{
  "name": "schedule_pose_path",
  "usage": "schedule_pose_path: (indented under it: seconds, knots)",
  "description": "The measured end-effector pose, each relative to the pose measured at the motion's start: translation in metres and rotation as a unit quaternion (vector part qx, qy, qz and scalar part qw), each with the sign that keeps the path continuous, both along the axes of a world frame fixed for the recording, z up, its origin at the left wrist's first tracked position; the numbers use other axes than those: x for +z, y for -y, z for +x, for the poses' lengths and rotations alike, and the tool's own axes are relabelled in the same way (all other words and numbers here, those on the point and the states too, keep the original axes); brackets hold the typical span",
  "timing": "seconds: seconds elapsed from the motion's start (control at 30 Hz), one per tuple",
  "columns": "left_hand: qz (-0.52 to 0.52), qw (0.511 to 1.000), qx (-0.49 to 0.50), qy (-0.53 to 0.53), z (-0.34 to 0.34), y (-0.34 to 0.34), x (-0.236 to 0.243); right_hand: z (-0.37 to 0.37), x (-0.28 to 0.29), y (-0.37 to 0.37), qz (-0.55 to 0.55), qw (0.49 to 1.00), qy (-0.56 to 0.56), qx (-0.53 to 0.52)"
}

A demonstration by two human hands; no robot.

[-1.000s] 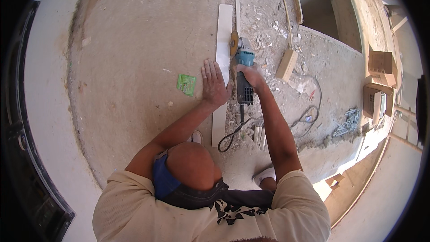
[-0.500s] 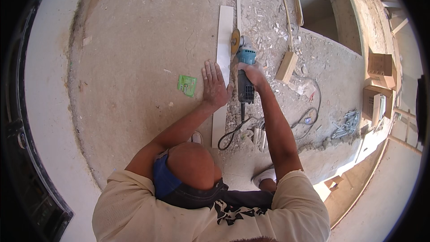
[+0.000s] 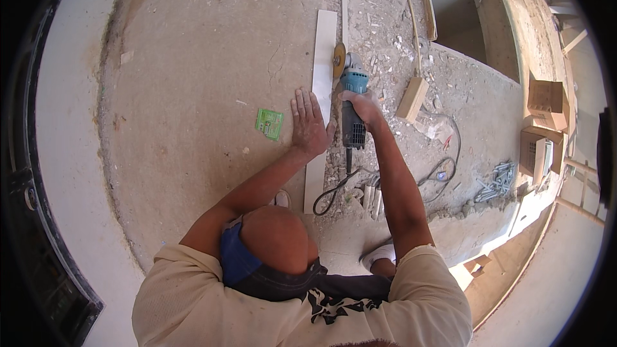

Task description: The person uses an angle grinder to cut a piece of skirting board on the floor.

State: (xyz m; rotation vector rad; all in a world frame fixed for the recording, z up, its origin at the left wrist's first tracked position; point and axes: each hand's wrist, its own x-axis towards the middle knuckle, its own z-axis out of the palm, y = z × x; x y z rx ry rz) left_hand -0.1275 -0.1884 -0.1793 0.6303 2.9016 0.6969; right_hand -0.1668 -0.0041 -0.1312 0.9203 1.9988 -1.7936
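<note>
A long white strip, like a cut tile or board, lies lengthwise on the dusty floor ahead of me. My left hand presses flat on it, fingers stretched out toward the far end. In my right hand is a teal and black angle grinder, gripped round its body. Its yellowish disc stands on edge at the strip's right edge; whether it touches or spins I cannot tell. A black cord loops back from the grinder's rear end.
Left of the strip lies a green packet. Rubble and chips cover the floor on the right, around a wooden block. Farther right are a pile of metal pieces and cardboard boxes. A rectangular opening is at the far right.
</note>
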Motion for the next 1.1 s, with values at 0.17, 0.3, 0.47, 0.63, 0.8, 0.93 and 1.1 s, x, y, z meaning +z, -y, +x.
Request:
schedule_pose_path:
  seconds: [0.17,0.3,0.47,0.63,0.8,0.93,1.1]
  knots:
    - [-0.002,1.000,-0.001,0.004,0.000,0.001,0.000,-0.006,0.002,-0.003,-0.009,0.999,0.039,0.002]
    - [0.003,1.000,0.001,-0.014,0.000,0.001,-0.001,-0.008,-0.005,-0.004,-0.006,0.999,0.037,-0.003]
    - [0.003,1.000,0.002,-0.011,0.000,0.002,0.000,-0.010,-0.011,-0.004,-0.026,0.999,0.019,-0.005]
    - [0.005,1.000,0.002,-0.015,0.000,0.000,0.000,-0.011,-0.012,-0.007,-0.023,1.000,0.015,-0.002]
    - [0.007,1.000,0.005,-0.013,0.000,0.001,-0.001,-0.015,-0.003,-0.005,-0.031,0.999,0.019,-0.001]
    - [0.001,1.000,0.002,-0.010,0.000,-0.001,0.000,-0.016,-0.003,-0.006,-0.033,0.999,0.013,-0.008]
    - [-0.007,1.000,0.003,-0.013,0.000,0.001,0.000,-0.018,0.002,-0.003,-0.020,1.000,0.021,-0.007]
